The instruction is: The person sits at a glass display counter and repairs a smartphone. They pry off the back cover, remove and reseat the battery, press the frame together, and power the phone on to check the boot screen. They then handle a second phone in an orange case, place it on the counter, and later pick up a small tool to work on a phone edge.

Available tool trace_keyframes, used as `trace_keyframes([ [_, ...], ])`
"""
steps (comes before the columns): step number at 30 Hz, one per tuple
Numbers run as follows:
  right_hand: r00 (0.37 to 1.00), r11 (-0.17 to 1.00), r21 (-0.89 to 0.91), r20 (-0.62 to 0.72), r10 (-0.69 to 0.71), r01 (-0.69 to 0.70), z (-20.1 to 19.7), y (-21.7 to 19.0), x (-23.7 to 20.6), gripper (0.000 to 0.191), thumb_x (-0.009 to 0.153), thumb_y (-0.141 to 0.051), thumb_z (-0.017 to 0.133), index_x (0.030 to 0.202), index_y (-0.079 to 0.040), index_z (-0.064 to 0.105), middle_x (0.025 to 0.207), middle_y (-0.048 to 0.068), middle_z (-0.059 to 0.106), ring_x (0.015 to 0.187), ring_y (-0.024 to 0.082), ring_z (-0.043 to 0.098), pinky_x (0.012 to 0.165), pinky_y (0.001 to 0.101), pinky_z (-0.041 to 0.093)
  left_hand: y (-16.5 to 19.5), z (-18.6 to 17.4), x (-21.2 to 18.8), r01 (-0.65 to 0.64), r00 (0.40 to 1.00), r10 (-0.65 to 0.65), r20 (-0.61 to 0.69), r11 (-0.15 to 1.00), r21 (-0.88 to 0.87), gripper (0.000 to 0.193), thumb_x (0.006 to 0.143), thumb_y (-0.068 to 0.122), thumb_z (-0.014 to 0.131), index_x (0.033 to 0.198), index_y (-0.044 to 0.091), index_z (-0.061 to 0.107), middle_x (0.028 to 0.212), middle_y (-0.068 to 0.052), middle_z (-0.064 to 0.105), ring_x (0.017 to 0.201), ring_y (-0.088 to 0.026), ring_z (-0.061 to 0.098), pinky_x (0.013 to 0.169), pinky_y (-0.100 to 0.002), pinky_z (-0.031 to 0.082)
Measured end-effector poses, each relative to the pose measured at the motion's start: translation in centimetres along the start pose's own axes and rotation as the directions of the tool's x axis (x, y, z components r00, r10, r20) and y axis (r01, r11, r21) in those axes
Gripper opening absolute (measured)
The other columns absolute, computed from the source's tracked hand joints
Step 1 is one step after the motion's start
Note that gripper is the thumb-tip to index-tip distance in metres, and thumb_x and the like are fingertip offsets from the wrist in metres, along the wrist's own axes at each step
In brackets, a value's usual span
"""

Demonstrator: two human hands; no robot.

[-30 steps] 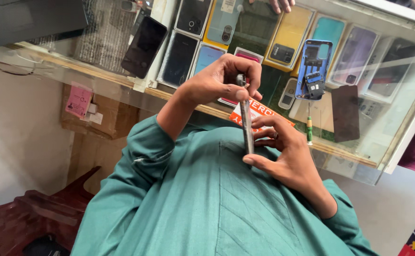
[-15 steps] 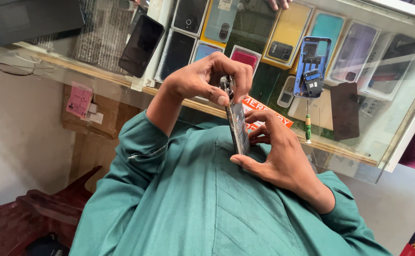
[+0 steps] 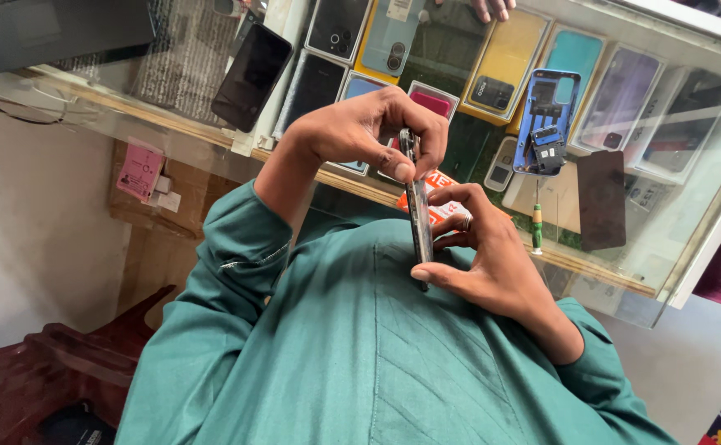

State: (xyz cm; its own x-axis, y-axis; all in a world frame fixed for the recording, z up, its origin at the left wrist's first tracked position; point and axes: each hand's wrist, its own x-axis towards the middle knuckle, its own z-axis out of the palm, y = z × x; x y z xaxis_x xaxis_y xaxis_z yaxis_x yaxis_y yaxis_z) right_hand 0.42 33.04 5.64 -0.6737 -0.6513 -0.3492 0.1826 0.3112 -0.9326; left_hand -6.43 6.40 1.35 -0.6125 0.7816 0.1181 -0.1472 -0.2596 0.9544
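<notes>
the phone (image 3: 419, 227) is held edge-on to the camera, its long axis running near to far — the far end tipped up toward the glass surface (image 3: 624, 284), the near end down by the green shirt (image 3: 360, 354). the left hand (image 3: 368, 136) pinches the far end, fingers curled narrow around it, thumb on the left face. the right hand (image 3: 492, 259) holds the near end, thumb pressed at the lower edge and fingers folded behind the right face.

under the glass lie flat rectangular phone boxes in a row: a yellow one (image 3: 504, 70) far centre, a teal one (image 3: 573, 58) to its right, a pale lilac one (image 3: 624, 95) further right, a dark one (image 3: 340, 29) far left. a pink box (image 3: 430, 100) sits just beyond the left hand. an orange-and-white package (image 3: 443, 210) peeks out behind the phone. on the surface rest a blue phone frame (image 3: 546, 124), a dark phone back (image 3: 601, 198) and a small screwdriver (image 3: 536, 227) with a green and yellow handle. a pink label (image 3: 139, 170) hangs on the brown cardboard at the left, below the surface.
</notes>
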Motion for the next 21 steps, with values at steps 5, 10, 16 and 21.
trace_keyframes([
  [5,1.000,0.937,0.348,0.008,-0.018,0.014,-0.7,1.3,1.1,0.067,0.089,-0.024,0.079,0.141,-0.004,0.042,0.135,0.014,0.059,0.128,0.024,0.062,0.108,0.0398,0.052,0.1,0.0,0.6,0.014,1.000,-0.014,-0.001,1.000,0.006,0.050,0.090,0.051,0.083,0.096,0.003,0.069,0.089,0.002,0.063,0.087,-0.007,0.057,0.082,-0.026,0.046],
  [10,0.991,0.814,0.571,0.133,0.034,-0.104,-1.4,1.6,2.4,0.067,0.090,-0.026,0.074,0.145,-0.001,0.045,0.137,0.020,0.061,0.130,0.033,0.065,0.111,0.0462,0.054,0.1,0.5,1.5,0.056,0.998,-0.056,-0.027,0.998,0.022,0.048,0.091,0.048,0.082,0.094,0.003,0.069,0.087,0.002,0.059,0.081,-0.006,0.056,0.070,-0.024,0.044],
  [16,0.989,0.839,0.537,0.149,0.004,-0.084,-2.3,1.0,2.7,0.077,0.085,-0.024,0.078,0.150,0.004,0.046,0.137,0.021,0.063,0.125,0.034,0.066,0.111,0.0474,0.054,0.1,1.2,2.7,0.079,0.995,-0.077,-0.055,0.997,0.025,0.044,0.091,0.045,0.081,0.090,0.002,0.069,0.080,0.002,0.062,0.075,-0.006,0.058,0.064,-0.024,0.044],
  [21,0.988,0.854,0.513,0.151,0.010,-0.087,-2.5,1.2,2.6,0.074,0.086,-0.029,0.077,0.144,0.008,0.050,0.138,0.021,0.065,0.124,0.034,0.069,0.111,0.0456,0.054,-0.4,1.7,3.0,0.009,0.996,0.003,-0.094,0.992,0.123,0.045,0.095,0.045,0.081,0.090,0.002,0.069,0.081,0.001,0.060,0.079,-0.007,0.057,0.069,-0.026,0.045],
])
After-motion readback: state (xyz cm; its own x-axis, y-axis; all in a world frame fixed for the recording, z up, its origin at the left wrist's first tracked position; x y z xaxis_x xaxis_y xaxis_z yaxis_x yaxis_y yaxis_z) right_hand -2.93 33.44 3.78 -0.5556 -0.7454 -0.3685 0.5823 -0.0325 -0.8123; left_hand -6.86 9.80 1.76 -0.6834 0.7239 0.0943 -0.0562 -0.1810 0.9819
